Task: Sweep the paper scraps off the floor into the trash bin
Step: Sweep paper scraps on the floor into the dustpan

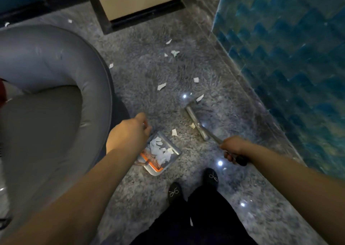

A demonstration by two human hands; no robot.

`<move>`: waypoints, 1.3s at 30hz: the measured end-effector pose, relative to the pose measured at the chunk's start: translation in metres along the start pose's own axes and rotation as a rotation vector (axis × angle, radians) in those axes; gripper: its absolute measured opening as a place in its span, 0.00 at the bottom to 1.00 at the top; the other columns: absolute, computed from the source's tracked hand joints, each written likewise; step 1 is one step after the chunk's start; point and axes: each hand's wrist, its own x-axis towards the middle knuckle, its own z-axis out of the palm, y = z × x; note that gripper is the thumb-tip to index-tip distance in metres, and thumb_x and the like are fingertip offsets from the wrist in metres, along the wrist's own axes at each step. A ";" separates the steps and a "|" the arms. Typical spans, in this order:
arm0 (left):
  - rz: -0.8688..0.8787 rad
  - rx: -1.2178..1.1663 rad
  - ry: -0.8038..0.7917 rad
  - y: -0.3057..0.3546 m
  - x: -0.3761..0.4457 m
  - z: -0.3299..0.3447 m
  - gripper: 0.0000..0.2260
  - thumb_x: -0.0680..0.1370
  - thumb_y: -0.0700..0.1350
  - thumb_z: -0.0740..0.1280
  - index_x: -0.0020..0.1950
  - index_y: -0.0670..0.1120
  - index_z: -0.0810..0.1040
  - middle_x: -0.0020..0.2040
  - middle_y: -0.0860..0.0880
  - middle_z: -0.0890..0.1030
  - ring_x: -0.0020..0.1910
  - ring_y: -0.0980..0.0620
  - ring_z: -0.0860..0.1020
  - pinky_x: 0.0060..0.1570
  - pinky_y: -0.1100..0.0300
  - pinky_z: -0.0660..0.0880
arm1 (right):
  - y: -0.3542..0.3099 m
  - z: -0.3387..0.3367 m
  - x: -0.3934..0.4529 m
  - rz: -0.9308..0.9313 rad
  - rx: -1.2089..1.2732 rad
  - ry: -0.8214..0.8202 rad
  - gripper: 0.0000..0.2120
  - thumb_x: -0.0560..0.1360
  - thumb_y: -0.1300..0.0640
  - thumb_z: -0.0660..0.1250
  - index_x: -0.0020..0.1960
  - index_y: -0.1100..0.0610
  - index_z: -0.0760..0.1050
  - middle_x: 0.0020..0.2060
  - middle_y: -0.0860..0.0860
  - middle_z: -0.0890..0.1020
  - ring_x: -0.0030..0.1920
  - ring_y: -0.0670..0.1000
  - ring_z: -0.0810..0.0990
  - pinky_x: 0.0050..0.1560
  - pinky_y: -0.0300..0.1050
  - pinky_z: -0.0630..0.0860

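— The left hand [130, 131] first: where is it, and what's it doing?
— Left arm reaches up from seven o'clock, knuckles to the camera, fingers curled down round the top of the dustpan's handle (the handle itself is mostly hidden under the fist). The right hand [233, 148] comes in from four o'clock, wrapped tight round the dark grip of the broom [197, 121].
— Now the surroundings, biggest down.
— The grey speckled floor [149, 76] fills the middle. At nine o'clock a big grey armchair [56, 67]; at two o'clock a blue patterned wall [289, 58]; at twelve o'clock a pale wooden cabinet [138, 0] on a dark plinth.
— And the tools?
— The broom's silvery head lies on the floor just right of centre, its shaft slanting down into the right fist. The dustpan [160, 155], grey with an orange comb, sits on the floor just below centre, with a heap of white paper in it.
— Paper left?
— Yes, loose paper scraps [161, 86] lie scattered from centre towards twelve o'clock, one just beside the dustpan's lip.
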 end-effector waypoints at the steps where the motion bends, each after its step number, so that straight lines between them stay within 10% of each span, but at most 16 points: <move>1: -0.008 0.004 0.007 0.000 0.000 0.001 0.09 0.79 0.55 0.63 0.44 0.52 0.67 0.42 0.45 0.81 0.40 0.40 0.77 0.34 0.55 0.70 | -0.003 0.004 0.004 0.001 -0.017 -0.019 0.09 0.80 0.63 0.58 0.56 0.69 0.70 0.27 0.58 0.74 0.18 0.50 0.71 0.21 0.36 0.68; 19: -0.051 0.021 0.060 0.018 0.008 -0.005 0.09 0.79 0.56 0.63 0.45 0.53 0.68 0.38 0.47 0.80 0.35 0.44 0.75 0.31 0.57 0.68 | -0.011 0.005 -0.015 -0.003 -0.161 -0.403 0.03 0.79 0.61 0.59 0.53 0.59 0.68 0.25 0.54 0.71 0.19 0.48 0.69 0.22 0.35 0.68; 39: -0.075 -0.065 0.197 0.083 0.019 -0.026 0.08 0.77 0.54 0.69 0.43 0.55 0.72 0.33 0.55 0.78 0.31 0.49 0.76 0.30 0.58 0.71 | 0.010 -0.132 -0.041 -0.123 0.092 -0.184 0.06 0.81 0.61 0.58 0.53 0.53 0.71 0.26 0.54 0.70 0.20 0.49 0.67 0.26 0.36 0.63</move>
